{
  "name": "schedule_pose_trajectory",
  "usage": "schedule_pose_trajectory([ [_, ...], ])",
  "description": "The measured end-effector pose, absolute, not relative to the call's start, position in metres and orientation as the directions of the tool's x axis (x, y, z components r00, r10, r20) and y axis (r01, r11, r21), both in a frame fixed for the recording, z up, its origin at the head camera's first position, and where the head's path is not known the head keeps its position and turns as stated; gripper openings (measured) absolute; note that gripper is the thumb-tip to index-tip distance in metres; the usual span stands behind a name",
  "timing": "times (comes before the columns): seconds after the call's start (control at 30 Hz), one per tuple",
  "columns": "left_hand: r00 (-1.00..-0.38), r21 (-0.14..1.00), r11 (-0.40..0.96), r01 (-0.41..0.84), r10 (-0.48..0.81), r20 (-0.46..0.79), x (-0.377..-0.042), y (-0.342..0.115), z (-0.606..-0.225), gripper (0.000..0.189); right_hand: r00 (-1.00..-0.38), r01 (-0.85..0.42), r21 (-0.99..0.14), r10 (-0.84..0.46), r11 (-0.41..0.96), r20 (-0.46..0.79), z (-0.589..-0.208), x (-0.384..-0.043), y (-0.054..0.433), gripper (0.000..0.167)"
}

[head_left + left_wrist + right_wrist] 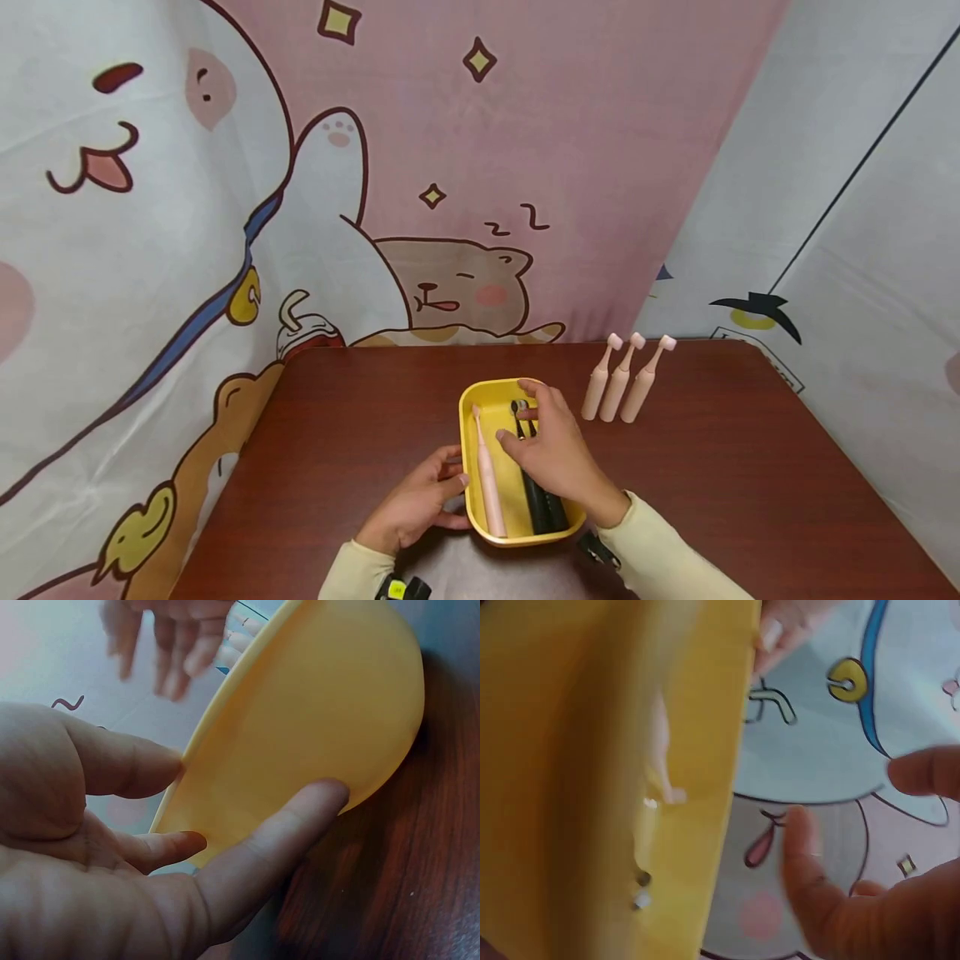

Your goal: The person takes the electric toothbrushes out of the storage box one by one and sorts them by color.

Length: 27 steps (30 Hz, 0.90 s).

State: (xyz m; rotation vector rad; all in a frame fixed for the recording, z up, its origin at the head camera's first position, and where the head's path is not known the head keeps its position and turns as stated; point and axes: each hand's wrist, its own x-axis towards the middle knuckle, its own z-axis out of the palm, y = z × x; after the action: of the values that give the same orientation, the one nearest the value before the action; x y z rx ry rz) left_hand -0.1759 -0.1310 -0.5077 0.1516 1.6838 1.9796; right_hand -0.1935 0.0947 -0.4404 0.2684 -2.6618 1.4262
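A yellow tray [501, 421] with a raised rim sits at the front middle of the table. Inside it, a pink electric toothbrush [489, 483] lies along the left side, and two black electric toothbrushes [534, 504] lie side by side on the right, partly hidden by my right hand. My left hand [416, 500] touches the tray's left outer wall with its fingertips, as the left wrist view [262, 840] also shows. Over the tray's right part hovers my right hand [555, 446], thumb and fingers spread apart, with nothing between them.
Three pink electric toothbrushes [617, 387] stand upright in a row at the back right of the tray. The dark red-brown table [750, 467] ends at a printed cloth backdrop [615, 167] behind and beside it.
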Motion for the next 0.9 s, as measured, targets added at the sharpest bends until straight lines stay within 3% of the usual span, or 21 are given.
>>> schedule_pose_trajectory([
  [0.17, -0.852, 0.945, -0.084, -0.315, 0.464, -0.242, -0.176, -0.131, -0.507, 0.055, -0.981, -0.143, -0.767, -0.191, 0.626, 0.028, -0.450, -0.196, 0.085, 0.085],
  [0.37, -0.850, 0.943, -0.090, -0.320, 0.466, -0.244, -0.175, -0.131, -0.507, 0.055, -0.965, -0.089, -0.789, -0.248, 0.608, -0.081, -0.460, -0.197, 0.080, 0.084],
  [0.63, -0.848, 0.943, -0.087, -0.321, 0.469, -0.246, -0.176, -0.131, -0.506, 0.055, -0.934, 0.110, -0.905, -0.269, 0.411, -0.235, -0.468, -0.199, 0.080, 0.079],
  [0.9, -0.847, 0.943, -0.082, -0.323, 0.468, -0.250, -0.176, -0.131, -0.506, 0.057, -0.894, 0.245, -0.931, -0.309, 0.271, -0.325, -0.476, -0.203, 0.081, 0.074],
])
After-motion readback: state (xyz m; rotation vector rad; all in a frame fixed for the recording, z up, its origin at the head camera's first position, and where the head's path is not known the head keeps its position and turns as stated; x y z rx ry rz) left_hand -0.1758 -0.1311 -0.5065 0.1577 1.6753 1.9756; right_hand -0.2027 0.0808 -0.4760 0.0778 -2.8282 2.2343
